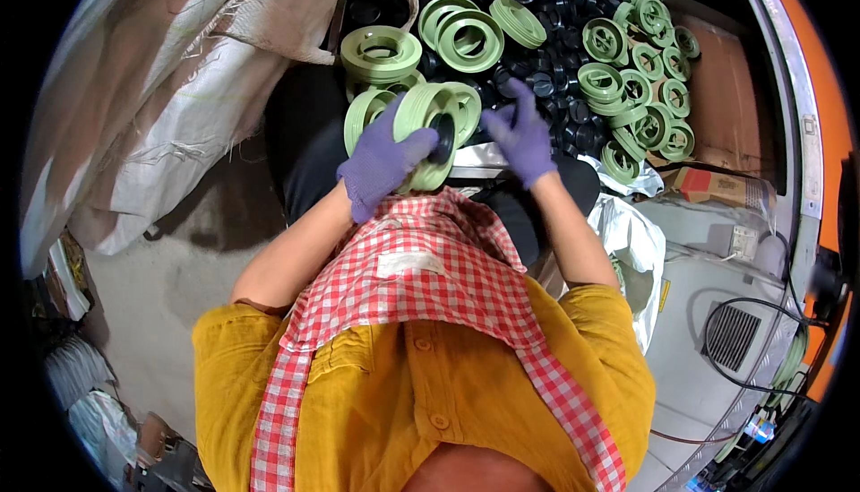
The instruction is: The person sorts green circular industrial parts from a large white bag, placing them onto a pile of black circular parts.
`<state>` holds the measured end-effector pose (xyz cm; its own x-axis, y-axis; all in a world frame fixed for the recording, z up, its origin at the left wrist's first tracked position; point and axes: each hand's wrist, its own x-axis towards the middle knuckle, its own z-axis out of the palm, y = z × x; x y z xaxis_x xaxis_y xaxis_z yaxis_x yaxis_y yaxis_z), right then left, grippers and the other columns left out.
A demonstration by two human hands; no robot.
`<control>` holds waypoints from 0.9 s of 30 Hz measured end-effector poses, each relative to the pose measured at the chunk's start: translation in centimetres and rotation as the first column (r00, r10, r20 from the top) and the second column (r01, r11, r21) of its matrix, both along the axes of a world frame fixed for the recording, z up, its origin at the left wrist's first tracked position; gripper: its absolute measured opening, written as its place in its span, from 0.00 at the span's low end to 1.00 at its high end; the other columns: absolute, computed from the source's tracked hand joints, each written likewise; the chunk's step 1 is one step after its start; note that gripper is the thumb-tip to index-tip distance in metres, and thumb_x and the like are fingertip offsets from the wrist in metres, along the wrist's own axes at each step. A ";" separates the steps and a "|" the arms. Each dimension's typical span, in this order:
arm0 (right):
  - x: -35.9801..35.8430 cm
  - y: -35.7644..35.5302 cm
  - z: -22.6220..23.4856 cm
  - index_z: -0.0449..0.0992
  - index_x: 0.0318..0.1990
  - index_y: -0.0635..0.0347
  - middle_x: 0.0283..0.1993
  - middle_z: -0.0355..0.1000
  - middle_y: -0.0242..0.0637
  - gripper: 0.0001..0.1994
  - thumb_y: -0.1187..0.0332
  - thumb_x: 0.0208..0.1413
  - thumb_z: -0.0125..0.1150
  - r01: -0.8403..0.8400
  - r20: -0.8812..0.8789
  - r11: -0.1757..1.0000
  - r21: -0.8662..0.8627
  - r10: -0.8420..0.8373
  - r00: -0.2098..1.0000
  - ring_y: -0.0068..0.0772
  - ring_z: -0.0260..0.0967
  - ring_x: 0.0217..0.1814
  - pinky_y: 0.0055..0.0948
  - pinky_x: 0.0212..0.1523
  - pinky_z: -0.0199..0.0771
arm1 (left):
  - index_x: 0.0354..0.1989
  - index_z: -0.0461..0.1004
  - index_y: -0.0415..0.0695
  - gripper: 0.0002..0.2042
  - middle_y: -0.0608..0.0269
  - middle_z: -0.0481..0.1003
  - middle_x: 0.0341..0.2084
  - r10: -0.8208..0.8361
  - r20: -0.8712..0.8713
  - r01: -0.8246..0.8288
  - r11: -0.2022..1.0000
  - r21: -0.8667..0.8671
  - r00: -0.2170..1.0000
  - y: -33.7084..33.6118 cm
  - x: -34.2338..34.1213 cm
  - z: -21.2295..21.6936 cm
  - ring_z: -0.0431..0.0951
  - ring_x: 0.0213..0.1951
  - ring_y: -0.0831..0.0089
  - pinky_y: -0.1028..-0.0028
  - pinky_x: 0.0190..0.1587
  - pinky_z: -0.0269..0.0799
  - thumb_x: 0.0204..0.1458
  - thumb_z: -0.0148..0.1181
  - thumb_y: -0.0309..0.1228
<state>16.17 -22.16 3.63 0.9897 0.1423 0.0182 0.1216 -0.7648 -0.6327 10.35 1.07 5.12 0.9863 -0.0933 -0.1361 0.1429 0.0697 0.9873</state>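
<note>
- Our left hand (385, 153), in a purple glove, is closed around a green ring (419, 116) just above our lap.
- A black round part (442, 139) shows at the middle of that ring, right by our left thumb. We cannot tell if it is fixed in or just sitting there.
- Our right hand (521, 133), also gloved, has its fingers spread, and we see nothing in it. It is near the ring but not touching it.
- Behind the ring we have a stack of green rings (380, 51). Past our right hand is a big heap of black caps (563, 53), and more green rings (652, 60) sit on its far right side.
- If the black part is loose, we think it could fall out when we tip the ring.
- Our gloves may be slippery, so a weak squeeze could let the ring drop onto our checked apron (403, 277).
- The stacked rings look a bit tilted, so a bump from our left hand could knock them over.
- If our right hand pushes into the heap, caps could roll away, because they lie loose.
</note>
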 end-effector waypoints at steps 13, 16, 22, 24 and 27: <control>10.5 -4.5 -13.0 0.71 0.52 0.50 0.65 0.53 0.39 0.25 0.60 0.44 0.65 -0.003 -0.057 0.693 -0.721 -0.054 0.997 0.45 0.47 0.68 0.43 0.61 0.57 | 0.50 0.70 0.48 0.21 0.53 0.72 0.43 -0.227 0.424 -0.272 0.492 0.827 0.877 2.4 6.8 -1.5 0.71 0.47 0.53 0.62 0.50 0.67 0.46 0.61 0.37; 10.6 -4.2 -12.8 0.78 0.43 0.49 0.65 0.54 0.40 0.17 0.62 0.43 0.64 0.024 0.003 0.687 -0.726 -0.032 0.999 0.47 0.48 0.67 0.44 0.62 0.56 | 0.59 0.60 0.49 0.29 0.52 0.70 0.50 -0.375 0.111 -0.064 0.138 0.988 0.920 3.8 11.2 -5.1 0.68 0.54 0.53 0.63 0.54 0.65 0.44 0.59 0.27; 10.8 -3.8 -7.0 0.79 0.42 0.51 0.56 0.66 0.46 0.19 0.57 0.39 0.62 0.186 -0.110 0.850 -0.493 -0.273 0.956 0.49 0.59 0.59 0.39 0.58 0.60 | 0.61 0.59 0.48 0.32 0.49 0.72 0.46 -0.268 -0.008 0.174 0.601 0.780 0.963 4.8 12.9 -4.8 0.77 0.43 0.60 0.64 0.47 0.71 0.43 0.58 0.25; 10.3 -4.3 -4.0 0.77 0.41 0.60 0.53 0.68 0.48 0.23 0.55 0.39 0.66 0.340 -0.224 0.926 -0.162 -0.370 0.902 0.50 0.65 0.55 0.40 0.52 0.68 | 0.59 0.61 0.41 0.29 0.59 0.71 0.45 -0.075 0.146 0.018 0.934 0.357 0.987 6.1 11.9 -2.5 0.73 0.39 0.76 0.76 0.42 0.72 0.45 0.59 0.30; 5.8 -0.9 -0.7 0.62 0.53 0.62 0.47 0.64 0.40 0.30 0.63 0.44 0.69 0.247 -0.159 0.763 0.598 -0.189 0.969 0.30 0.66 0.44 0.28 0.46 0.71 | 0.58 0.62 0.40 0.30 0.60 0.71 0.43 -0.066 -0.011 0.063 0.980 -0.187 0.998 3.2 8.3 3.0 0.73 0.41 0.75 0.76 0.44 0.70 0.45 0.62 0.33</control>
<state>21.96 -23.07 2.92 0.9943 -0.0902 -0.0577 -0.0760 -0.2151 -0.9736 18.67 4.25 8.08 0.9750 -0.1823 -0.1268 0.1695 0.2425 0.9552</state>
